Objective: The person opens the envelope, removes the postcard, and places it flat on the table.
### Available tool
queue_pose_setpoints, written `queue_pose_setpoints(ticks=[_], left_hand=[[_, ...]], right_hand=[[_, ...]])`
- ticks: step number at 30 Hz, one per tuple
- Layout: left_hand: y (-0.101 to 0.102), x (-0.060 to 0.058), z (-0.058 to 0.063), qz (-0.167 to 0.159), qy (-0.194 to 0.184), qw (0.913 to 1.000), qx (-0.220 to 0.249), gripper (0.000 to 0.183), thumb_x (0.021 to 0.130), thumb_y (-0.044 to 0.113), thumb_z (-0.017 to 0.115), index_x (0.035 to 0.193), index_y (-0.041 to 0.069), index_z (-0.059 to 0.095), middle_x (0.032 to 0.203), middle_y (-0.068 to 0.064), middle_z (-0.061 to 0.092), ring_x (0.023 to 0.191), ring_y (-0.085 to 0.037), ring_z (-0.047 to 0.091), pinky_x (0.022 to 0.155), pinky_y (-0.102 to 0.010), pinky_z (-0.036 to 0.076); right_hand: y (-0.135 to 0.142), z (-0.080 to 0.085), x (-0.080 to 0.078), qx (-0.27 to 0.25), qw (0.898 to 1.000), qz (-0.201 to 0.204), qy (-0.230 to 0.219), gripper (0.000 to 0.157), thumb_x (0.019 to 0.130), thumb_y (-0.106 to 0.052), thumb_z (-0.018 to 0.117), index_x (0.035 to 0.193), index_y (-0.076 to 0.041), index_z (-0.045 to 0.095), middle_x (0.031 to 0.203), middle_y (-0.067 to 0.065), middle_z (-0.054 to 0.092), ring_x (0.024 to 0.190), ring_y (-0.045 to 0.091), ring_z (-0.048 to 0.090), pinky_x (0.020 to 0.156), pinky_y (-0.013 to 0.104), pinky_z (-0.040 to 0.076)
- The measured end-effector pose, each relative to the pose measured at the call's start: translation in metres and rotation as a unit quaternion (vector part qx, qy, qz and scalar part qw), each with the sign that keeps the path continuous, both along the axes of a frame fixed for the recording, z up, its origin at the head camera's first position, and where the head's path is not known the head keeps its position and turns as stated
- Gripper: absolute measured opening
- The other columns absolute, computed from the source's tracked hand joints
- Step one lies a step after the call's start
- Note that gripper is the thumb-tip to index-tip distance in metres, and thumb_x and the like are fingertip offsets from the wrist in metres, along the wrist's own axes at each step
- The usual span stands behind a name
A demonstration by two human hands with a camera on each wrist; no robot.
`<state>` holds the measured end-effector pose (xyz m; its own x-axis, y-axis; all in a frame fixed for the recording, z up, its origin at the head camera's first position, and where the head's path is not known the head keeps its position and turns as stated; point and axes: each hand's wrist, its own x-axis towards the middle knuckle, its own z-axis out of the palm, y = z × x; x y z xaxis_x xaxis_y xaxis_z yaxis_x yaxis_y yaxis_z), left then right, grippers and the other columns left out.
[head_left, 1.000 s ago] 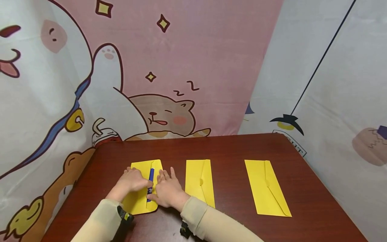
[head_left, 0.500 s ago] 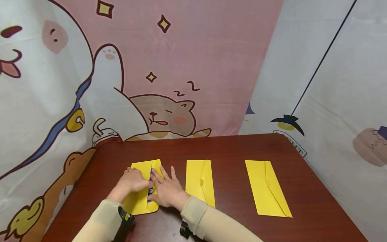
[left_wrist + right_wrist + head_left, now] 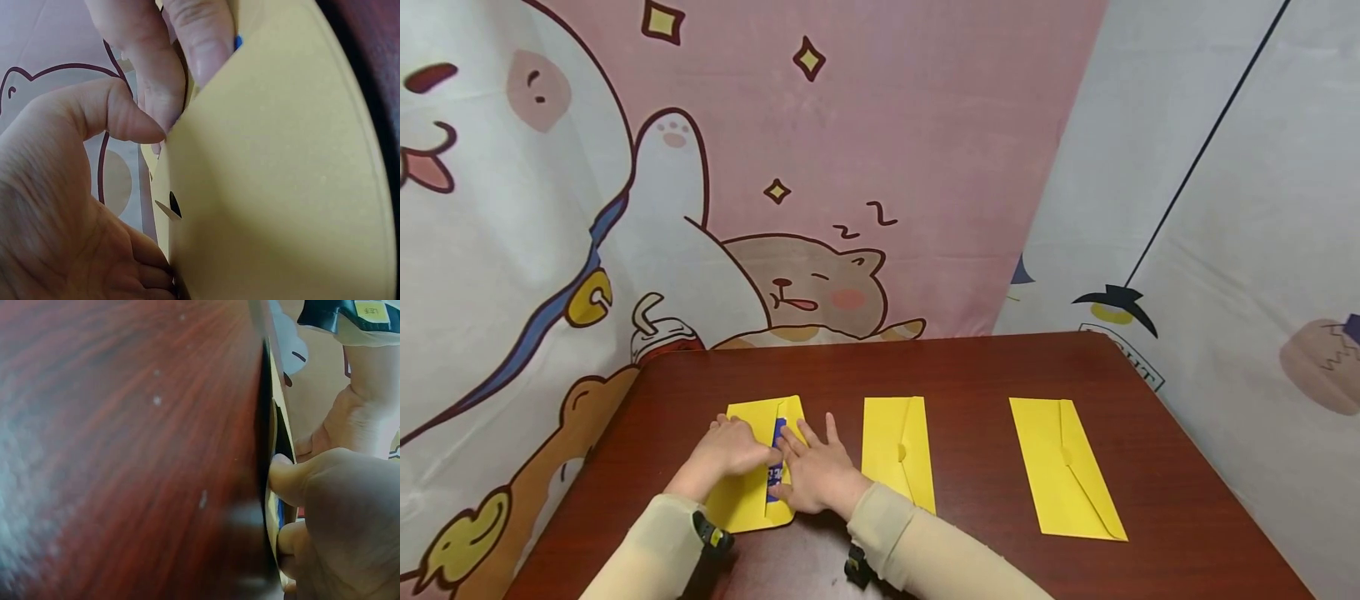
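On the table's left side lies a yellow envelope (image 3: 741, 500) with its flap folded open to the right. A flat blue item with pale markings (image 3: 774, 482) shows in its mouth; most of it is hidden, so its kind is unclear. My left hand (image 3: 730, 446) holds the envelope, the thumb at the edge of the mouth and the fingers over the left part. My right hand (image 3: 820, 471) rests on the blue item and the flap, fingers spread and nearly straight. In the left wrist view the front panel (image 3: 281, 144) bulges, and my right fingertips reach to its edge.
Two more yellow envelopes, one in the middle (image 3: 887, 454) and one at the right (image 3: 1063, 467), lie on the dark red-brown table (image 3: 970, 467). A cloth printed with cartoon animals (image 3: 925, 167) hangs behind the table.
My right hand's fingers have shifted left from the flap onto the blue item, which has moved slightly right within the mouth. My left hand has stayed almost still.
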<state>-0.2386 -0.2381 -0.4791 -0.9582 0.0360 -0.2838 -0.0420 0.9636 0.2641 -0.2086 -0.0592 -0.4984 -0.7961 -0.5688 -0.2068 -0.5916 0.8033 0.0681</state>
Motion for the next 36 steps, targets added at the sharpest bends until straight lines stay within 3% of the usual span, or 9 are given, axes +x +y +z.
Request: queue_pose_setpoints(ticks=[10,20,36], left_hand=[[0.0,0.0,-0.002,0.008,0.001,0.9999,0.007,0.105,0.081,0.055,0.075,0.141,-0.026,0.044,0.15,-0.052,0.034,0.142,-0.07,0.027,0.116,-0.073,0.026],[0.0,0.003,0.003,0.011,0.007,0.9999,0.01,0.09,0.081,0.053,0.076,0.13,-0.02,0.057,0.142,-0.047,0.047,0.133,-0.065,0.043,0.111,-0.072,0.036],[0.0,0.002,0.001,0.009,-0.002,0.9999,0.005,0.1,0.082,0.053,0.074,0.139,-0.025,0.047,0.149,-0.051,0.035,0.14,-0.068,0.032,0.115,-0.073,0.03]], right_hand=[[0.008,0.001,-0.001,0.009,1.0,0.0,-0.001,0.082,0.103,-0.075,0.033,0.17,-0.029,0.024,0.175,-0.013,0.014,0.161,0.016,0.012,0.126,0.061,0.002],[0.015,0.003,0.0,0.013,1.0,-0.008,-0.005,0.082,0.103,-0.075,0.034,0.17,-0.029,0.025,0.175,-0.012,0.017,0.161,0.016,0.014,0.126,0.061,0.003],[0.028,0.004,-0.001,0.01,1.0,-0.013,-0.007,0.081,0.103,-0.074,0.037,0.169,-0.026,0.029,0.175,-0.009,0.02,0.16,0.016,0.016,0.126,0.061,0.007]])
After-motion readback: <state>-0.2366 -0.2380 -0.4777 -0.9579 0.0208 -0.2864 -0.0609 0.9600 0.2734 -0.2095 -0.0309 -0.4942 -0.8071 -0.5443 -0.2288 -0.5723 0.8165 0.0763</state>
